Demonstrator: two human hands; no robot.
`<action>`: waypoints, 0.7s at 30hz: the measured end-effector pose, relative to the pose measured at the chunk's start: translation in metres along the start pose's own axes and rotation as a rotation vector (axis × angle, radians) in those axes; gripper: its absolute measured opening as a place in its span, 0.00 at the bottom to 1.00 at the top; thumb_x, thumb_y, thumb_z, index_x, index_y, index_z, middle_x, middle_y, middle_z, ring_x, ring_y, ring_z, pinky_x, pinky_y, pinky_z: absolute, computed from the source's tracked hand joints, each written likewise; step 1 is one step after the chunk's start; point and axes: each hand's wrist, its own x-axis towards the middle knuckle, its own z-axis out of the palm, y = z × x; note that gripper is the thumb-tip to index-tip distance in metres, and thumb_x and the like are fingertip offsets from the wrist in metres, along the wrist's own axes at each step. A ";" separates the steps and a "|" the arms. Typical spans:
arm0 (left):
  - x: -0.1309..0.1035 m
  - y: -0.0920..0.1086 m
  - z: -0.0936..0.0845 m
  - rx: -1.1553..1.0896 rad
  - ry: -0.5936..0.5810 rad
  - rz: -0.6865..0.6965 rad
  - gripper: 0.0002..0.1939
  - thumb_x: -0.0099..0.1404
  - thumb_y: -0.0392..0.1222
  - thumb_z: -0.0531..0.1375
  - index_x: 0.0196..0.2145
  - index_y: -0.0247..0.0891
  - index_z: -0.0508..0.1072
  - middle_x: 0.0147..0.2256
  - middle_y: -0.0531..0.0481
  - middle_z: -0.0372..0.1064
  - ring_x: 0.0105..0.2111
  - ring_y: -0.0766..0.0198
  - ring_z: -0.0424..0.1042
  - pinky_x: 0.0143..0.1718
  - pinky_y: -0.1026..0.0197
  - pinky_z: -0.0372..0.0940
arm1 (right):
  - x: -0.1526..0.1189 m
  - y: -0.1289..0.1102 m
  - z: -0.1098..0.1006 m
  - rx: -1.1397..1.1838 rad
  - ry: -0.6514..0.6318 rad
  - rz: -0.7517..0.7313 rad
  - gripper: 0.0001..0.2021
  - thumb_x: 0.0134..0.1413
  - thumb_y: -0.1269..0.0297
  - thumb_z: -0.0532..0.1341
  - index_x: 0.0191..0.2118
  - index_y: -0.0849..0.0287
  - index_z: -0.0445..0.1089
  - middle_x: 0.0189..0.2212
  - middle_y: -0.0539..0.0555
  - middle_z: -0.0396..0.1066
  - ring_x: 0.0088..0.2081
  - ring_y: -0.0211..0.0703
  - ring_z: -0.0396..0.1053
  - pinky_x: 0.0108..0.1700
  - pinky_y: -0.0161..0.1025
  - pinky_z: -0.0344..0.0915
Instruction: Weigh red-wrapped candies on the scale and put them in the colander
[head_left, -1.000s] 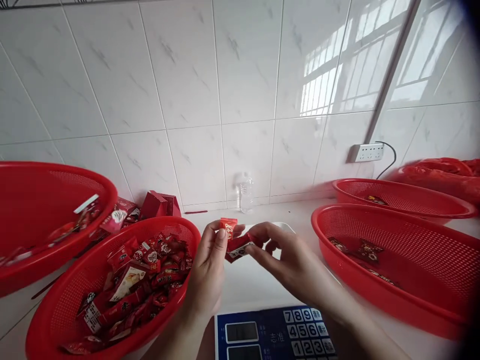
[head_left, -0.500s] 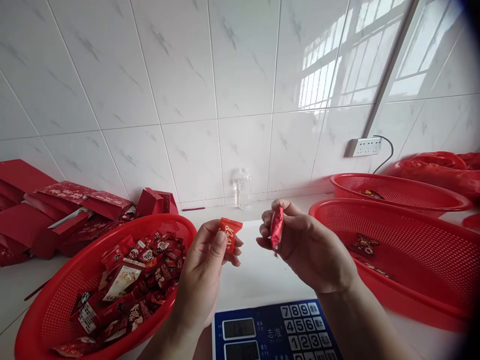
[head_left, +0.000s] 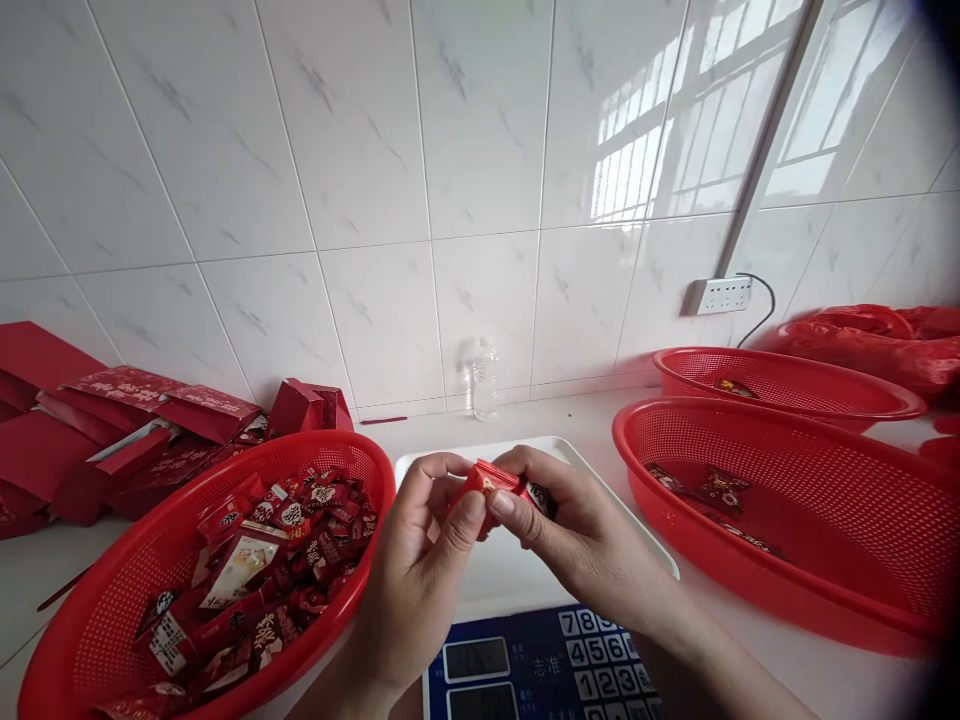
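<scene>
My left hand (head_left: pixel 416 560) and my right hand (head_left: pixel 592 535) meet above the white tray (head_left: pixel 510 580) of a scale. Pinched in my left hand is a small red wrapped candy (head_left: pixel 491 480), and my right thumb presses against it too. A second wrapped candy (head_left: pixel 538 496), red with a dark part, shows at my right fingers, mostly hidden by them. Below the hands lies the scale's blue keypad panel (head_left: pixel 544 665). Left of my left hand stands a red basket (head_left: pixel 71 620) holding many red and dark wrapped candies (head_left: pixel 319 555).
To the right are a red basket (head_left: pixel 795 590) with a few packets and another red basket (head_left: pixel 892 400) behind it. Red folded boxes (head_left: pixel 142 400) are heaped at the left. A clear plastic bottle (head_left: pixel 485 380) stands against the tiled wall, and a power strip (head_left: pixel 718 296) is fixed there.
My hands have come together from apart, bringing the two candies side by side. The right hand moved left and turned inward, and the view shifted slightly.
</scene>
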 end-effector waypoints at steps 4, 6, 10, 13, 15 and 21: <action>0.000 0.000 -0.003 0.031 -0.082 0.023 0.08 0.69 0.49 0.58 0.42 0.45 0.68 0.35 0.56 0.71 0.34 0.70 0.68 0.38 0.68 0.64 | -0.001 0.001 -0.001 -0.100 0.133 -0.134 0.13 0.63 0.61 0.58 0.27 0.57 0.68 0.23 0.47 0.65 0.27 0.33 0.62 0.30 0.31 0.61; 0.000 -0.001 -0.004 0.081 -0.130 0.007 0.08 0.69 0.49 0.59 0.40 0.44 0.69 0.35 0.56 0.70 0.35 0.70 0.67 0.38 0.68 0.63 | -0.001 0.002 -0.001 -0.109 0.182 -0.175 0.12 0.63 0.63 0.59 0.27 0.57 0.68 0.23 0.46 0.64 0.25 0.31 0.60 0.27 0.31 0.59; 0.000 -0.003 -0.005 0.196 -0.196 -0.017 0.10 0.70 0.49 0.57 0.36 0.41 0.69 0.31 0.56 0.65 0.33 0.69 0.64 0.36 0.67 0.60 | -0.002 0.002 0.000 -0.145 0.238 -0.209 0.13 0.63 0.65 0.58 0.26 0.57 0.67 0.22 0.46 0.64 0.25 0.31 0.59 0.26 0.30 0.58; -0.002 -0.003 -0.004 0.271 -0.185 0.007 0.10 0.70 0.48 0.56 0.35 0.41 0.69 0.30 0.56 0.64 0.31 0.69 0.63 0.32 0.66 0.59 | -0.003 0.000 0.001 -0.159 0.254 -0.216 0.14 0.63 0.65 0.58 0.25 0.57 0.66 0.22 0.46 0.63 0.25 0.31 0.60 0.27 0.30 0.58; -0.004 -0.002 -0.004 0.324 -0.168 0.032 0.10 0.71 0.48 0.55 0.34 0.41 0.69 0.29 0.56 0.64 0.29 0.69 0.62 0.29 0.66 0.58 | -0.003 -0.001 0.001 -0.151 0.248 -0.200 0.14 0.63 0.64 0.58 0.24 0.58 0.65 0.22 0.46 0.64 0.25 0.31 0.60 0.26 0.30 0.58; -0.004 0.003 -0.008 0.470 -0.166 0.075 0.11 0.71 0.46 0.55 0.31 0.40 0.68 0.27 0.57 0.64 0.27 0.70 0.60 0.29 0.66 0.56 | 0.000 -0.001 -0.005 -0.003 0.099 -0.067 0.14 0.61 0.54 0.60 0.29 0.58 0.69 0.21 0.46 0.66 0.22 0.31 0.59 0.24 0.30 0.58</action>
